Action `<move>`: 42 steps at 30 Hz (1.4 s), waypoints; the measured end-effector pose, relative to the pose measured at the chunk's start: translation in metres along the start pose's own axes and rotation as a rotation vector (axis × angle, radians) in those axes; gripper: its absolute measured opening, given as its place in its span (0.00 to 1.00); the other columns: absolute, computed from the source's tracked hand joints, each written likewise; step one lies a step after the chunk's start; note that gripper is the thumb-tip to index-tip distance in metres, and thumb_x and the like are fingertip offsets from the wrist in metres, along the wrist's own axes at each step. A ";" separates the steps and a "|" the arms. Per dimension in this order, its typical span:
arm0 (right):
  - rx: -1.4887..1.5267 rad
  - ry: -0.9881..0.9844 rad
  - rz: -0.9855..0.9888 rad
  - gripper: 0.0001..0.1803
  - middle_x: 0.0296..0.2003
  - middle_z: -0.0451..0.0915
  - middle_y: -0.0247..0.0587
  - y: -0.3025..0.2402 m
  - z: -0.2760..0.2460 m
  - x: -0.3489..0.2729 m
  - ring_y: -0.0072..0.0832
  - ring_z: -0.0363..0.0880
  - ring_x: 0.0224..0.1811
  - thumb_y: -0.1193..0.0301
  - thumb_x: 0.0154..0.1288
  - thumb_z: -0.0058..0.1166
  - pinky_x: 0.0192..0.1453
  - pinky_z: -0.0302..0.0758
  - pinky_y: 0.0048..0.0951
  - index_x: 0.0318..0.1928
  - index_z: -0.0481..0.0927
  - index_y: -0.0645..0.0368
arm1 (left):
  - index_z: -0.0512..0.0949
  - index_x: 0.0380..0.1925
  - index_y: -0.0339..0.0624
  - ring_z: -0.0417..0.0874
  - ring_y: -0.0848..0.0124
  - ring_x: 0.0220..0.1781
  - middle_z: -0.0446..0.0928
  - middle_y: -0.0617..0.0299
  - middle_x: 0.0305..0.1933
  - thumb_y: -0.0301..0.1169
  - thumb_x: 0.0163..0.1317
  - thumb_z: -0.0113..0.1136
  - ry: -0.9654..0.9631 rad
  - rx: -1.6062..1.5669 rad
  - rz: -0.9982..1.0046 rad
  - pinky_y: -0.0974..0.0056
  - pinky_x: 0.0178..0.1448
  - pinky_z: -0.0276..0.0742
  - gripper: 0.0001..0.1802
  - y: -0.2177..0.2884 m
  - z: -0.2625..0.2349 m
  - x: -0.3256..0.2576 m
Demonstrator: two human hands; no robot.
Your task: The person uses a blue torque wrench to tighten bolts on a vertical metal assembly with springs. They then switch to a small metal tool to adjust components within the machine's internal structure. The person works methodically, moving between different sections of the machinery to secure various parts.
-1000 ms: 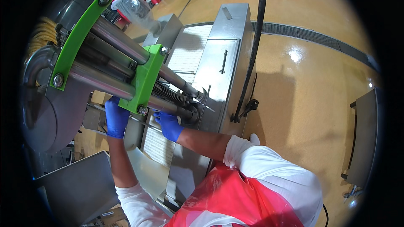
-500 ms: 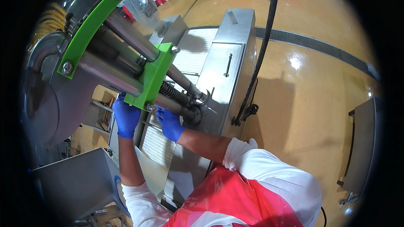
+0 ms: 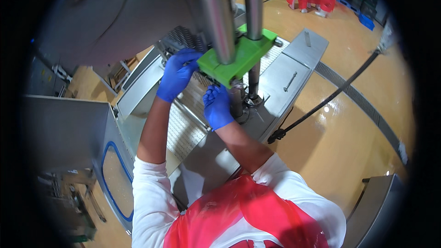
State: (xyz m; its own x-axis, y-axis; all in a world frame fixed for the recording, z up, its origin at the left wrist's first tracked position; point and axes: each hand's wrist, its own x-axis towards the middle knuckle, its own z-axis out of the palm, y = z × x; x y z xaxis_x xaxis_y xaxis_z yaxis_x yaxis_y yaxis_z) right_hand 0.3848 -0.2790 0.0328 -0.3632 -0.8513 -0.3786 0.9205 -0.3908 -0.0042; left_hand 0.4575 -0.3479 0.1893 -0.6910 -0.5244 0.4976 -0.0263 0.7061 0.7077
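Green crossbar [image 3: 243,55] sits off centre toward 1 o'clock, two steel posts [image 3: 217,23] meeting it. Left to right: blue-gloved left hand [image 3: 177,73] at the crossbar's 9 o'clock end, fingers bent; cannot tell whether they pinch anything. White perforated belt [image 3: 183,134] at 8 o'clock of centre. Blue-gloved right hand [image 3: 217,106] at the crossbar's 7 o'clock, fingers curled; grip hidden, cannot tell. Black cable [image 3: 340,89] slants near 3 o'clock.
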 end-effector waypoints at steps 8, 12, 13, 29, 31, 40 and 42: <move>-0.192 0.108 -0.104 0.29 0.20 0.72 0.26 -0.005 0.031 -0.023 0.19 0.70 0.21 0.39 0.67 0.58 0.26 0.68 0.20 0.25 0.71 0.50 | 0.85 0.47 0.34 0.85 0.59 0.45 0.83 0.50 0.41 0.21 0.64 0.58 0.065 -0.090 0.138 0.61 0.52 0.78 0.13 -0.025 0.012 -0.001; -0.212 0.048 -0.093 0.33 0.15 0.63 0.23 -0.008 0.030 -0.016 0.18 0.60 0.16 0.36 0.67 0.54 0.24 0.63 0.19 0.20 0.65 0.47 | 0.86 0.44 0.36 0.83 0.54 0.47 0.81 0.50 0.44 0.22 0.64 0.59 0.142 0.139 0.259 0.60 0.52 0.78 0.11 -0.020 0.012 -0.001; -0.207 0.004 -0.074 0.33 0.15 0.62 0.23 -0.008 0.026 -0.013 0.18 0.58 0.15 0.35 0.67 0.54 0.24 0.62 0.19 0.20 0.65 0.47 | 0.86 0.43 0.37 0.84 0.52 0.46 0.82 0.48 0.43 0.23 0.62 0.61 0.173 0.118 0.250 0.59 0.52 0.79 0.11 -0.018 0.012 -0.003; -0.173 -0.101 -0.030 0.31 0.17 0.62 0.21 -0.012 0.017 -0.006 0.14 0.60 0.17 0.37 0.66 0.58 0.23 0.60 0.17 0.22 0.67 0.46 | 0.86 0.38 0.36 0.87 0.53 0.43 0.84 0.46 0.42 0.23 0.58 0.63 0.204 0.173 0.165 0.57 0.48 0.82 0.09 -0.006 0.013 -0.007; -0.179 -0.072 -0.054 0.30 0.17 0.62 0.21 -0.010 0.019 -0.007 0.14 0.60 0.17 0.37 0.66 0.57 0.24 0.61 0.16 0.22 0.67 0.46 | 0.86 0.37 0.36 0.87 0.53 0.44 0.84 0.45 0.42 0.24 0.59 0.64 0.225 0.165 0.103 0.58 0.48 0.83 0.08 0.013 0.018 -0.017; -0.238 -0.059 -0.105 0.28 0.17 0.63 0.19 0.003 0.048 -0.025 0.11 0.63 0.18 0.38 0.70 0.53 0.24 0.64 0.15 0.24 0.69 0.44 | 0.87 0.43 0.38 0.89 0.59 0.41 0.87 0.48 0.40 0.26 0.60 0.66 0.485 0.315 0.139 0.62 0.48 0.83 0.11 0.002 0.044 -0.022; -0.237 -0.198 -0.069 0.28 0.17 0.63 0.20 -0.011 0.022 -0.008 0.11 0.63 0.18 0.37 0.70 0.51 0.24 0.65 0.15 0.24 0.69 0.45 | 0.87 0.45 0.39 0.89 0.66 0.42 0.88 0.52 0.40 0.27 0.60 0.65 0.550 -0.157 -0.054 0.64 0.49 0.82 0.13 -0.007 0.050 -0.018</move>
State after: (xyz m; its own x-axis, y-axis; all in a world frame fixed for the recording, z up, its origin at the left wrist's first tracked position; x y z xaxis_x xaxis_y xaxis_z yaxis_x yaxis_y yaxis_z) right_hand 0.3740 -0.2756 0.0565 -0.4257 -0.8863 -0.1821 0.8922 -0.3776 -0.2479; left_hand 0.4343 -0.3197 0.1507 -0.2134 -0.7577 0.6168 0.0851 0.6145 0.7843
